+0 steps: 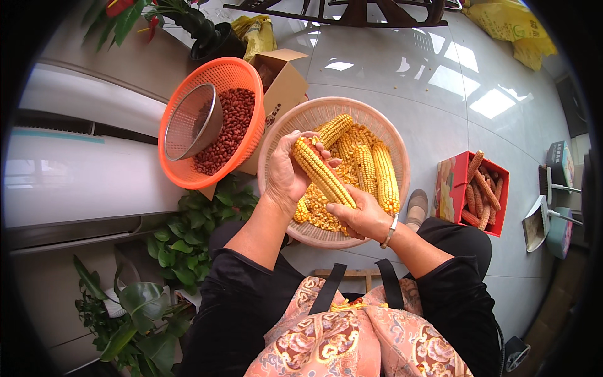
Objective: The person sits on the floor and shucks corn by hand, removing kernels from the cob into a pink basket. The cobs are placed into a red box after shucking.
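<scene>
A partly shelled ear of dried yellow corn [320, 172] is held slantwise between both hands, over a pink plastic basket [393, 136]. My left hand [291, 169] cups its upper end, where the reddish cob shows and a few loose kernels lie by the fingers. Around the lower end close the fingers of my right hand [362, 212], the thumb along the side. Several whole ears, among them one at the right wall [385, 176], lie in the basket on loose kernels [325, 217].
An orange basket [256, 132] of red beans with a metal sieve [216, 125] stands left, against a cardboard box [285, 89]. Right of my shoe [418, 203] is a red box [452, 188] with bare cobs. Leafy plants [188, 240] grow at lower left; a dustpan [536, 226] is far right.
</scene>
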Tool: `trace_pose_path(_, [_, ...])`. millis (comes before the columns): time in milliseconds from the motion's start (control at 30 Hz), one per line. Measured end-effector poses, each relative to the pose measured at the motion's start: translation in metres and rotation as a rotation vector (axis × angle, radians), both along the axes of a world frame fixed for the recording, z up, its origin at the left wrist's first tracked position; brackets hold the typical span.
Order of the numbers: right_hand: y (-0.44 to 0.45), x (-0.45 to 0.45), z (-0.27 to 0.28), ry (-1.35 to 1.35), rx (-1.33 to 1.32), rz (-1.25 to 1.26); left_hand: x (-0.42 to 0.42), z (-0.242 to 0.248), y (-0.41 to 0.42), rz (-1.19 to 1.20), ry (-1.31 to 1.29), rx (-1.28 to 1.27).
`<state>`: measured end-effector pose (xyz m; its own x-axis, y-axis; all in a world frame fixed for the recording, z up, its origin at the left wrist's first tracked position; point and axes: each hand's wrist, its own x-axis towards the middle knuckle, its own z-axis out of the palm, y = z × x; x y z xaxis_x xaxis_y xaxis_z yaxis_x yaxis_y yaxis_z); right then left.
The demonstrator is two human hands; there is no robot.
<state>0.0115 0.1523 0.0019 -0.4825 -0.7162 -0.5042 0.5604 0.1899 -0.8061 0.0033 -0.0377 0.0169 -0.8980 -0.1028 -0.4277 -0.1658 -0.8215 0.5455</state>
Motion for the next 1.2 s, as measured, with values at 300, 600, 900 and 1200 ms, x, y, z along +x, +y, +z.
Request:
trace_pose_path(300, [-0.001,0.003,-0.003,0.101,0.019,0.033,-0.006,-0.010,0.005,0.142,-0.097,-0.144])
trace_pose_path(600, [-0.008,0.001,-0.004,-0.050,0.098,-0.077,-0.007,-0.015,0.004,0.182,-0.116,-0.162])
trace_pose_path(900, [-0.004,-0.011,-0.017,-0.398,0.105,-0.098,-0.011,-0.011,0.006,0.195,-0.077,-0.204])
trace_pose_path(1200, [-0.002,-0.018,-0.026,0.089,0.192,-0.206,-0.014,-0.007,-0.017,0.267,-0.081,-0.187])
